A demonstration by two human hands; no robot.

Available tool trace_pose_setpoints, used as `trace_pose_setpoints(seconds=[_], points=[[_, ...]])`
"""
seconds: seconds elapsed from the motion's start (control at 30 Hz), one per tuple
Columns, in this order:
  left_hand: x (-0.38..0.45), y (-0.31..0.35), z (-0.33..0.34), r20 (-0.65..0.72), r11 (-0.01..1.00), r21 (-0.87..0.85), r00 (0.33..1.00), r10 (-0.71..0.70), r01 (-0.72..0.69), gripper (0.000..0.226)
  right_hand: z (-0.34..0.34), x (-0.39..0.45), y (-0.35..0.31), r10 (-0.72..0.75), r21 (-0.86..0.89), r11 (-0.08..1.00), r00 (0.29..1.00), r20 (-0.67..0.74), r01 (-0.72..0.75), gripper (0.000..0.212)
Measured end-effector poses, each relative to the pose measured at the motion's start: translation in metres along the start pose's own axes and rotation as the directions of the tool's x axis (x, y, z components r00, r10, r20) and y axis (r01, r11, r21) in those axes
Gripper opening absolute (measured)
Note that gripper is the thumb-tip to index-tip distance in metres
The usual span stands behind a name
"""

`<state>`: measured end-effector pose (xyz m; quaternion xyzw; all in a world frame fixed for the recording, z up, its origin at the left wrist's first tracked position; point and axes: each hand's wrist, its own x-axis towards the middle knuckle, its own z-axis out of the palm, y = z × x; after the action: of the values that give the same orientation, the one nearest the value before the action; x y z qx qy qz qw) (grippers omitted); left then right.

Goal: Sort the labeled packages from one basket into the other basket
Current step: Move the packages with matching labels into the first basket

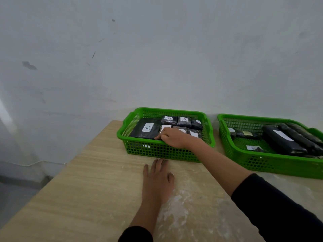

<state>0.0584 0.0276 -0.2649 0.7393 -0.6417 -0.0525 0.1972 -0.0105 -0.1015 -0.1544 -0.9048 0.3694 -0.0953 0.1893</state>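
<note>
Two green plastic baskets stand side by side at the back of the wooden table. The left basket [139,147] holds several black wrapped packages with white labels, among them a large one marked A [146,130] and small ones behind it [184,121]. My right hand [172,137] reaches inside this basket, fingers curled on a small white-labelled package [165,128] near the front. The right basket [262,163] holds several long black packages [281,141] and a small labelled one [253,147]. My left hand [157,179] lies flat on the table before the left basket, holding nothing.
A white wall rises directly behind the baskets. The table's left edge [70,165] runs diagonally, with floor below it. A pale dusty smear [176,212] marks the tabletop by my left forearm.
</note>
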Motion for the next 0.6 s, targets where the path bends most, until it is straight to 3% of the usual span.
trace_pose_setpoints(seconds=[0.1, 0.27, 0.43, 0.6], points=[[-0.001, 0.000, -0.001, -0.008, 1.000, -0.005, 1.000, 0.000, 0.000, 0.053, -0.006, -0.007, -0.001, -0.026, 0.026, 0.999, 1.000, -0.015, 0.026, 0.042], [-0.002, 0.001, 0.000, -0.027, 1.000, -0.019, 1.000, -0.001, 0.001, 0.052, -0.034, -0.025, 0.011, 0.027, 0.136, 0.991, 0.962, -0.273, 0.011, 0.038], [-0.001, 0.001, 0.001, -0.040, 1.000, -0.006, 0.999, 0.006, -0.006, 0.052, -0.070, -0.067, 0.049, 0.164, 0.062, 0.986, 0.918, -0.362, -0.152, 0.032], [-0.001, 0.002, 0.003, -0.065, 1.000, 0.021, 0.998, 0.003, -0.001, 0.053, -0.109, -0.131, 0.111, 0.406, 0.001, 0.891, 0.795, -0.451, -0.455, 0.031]])
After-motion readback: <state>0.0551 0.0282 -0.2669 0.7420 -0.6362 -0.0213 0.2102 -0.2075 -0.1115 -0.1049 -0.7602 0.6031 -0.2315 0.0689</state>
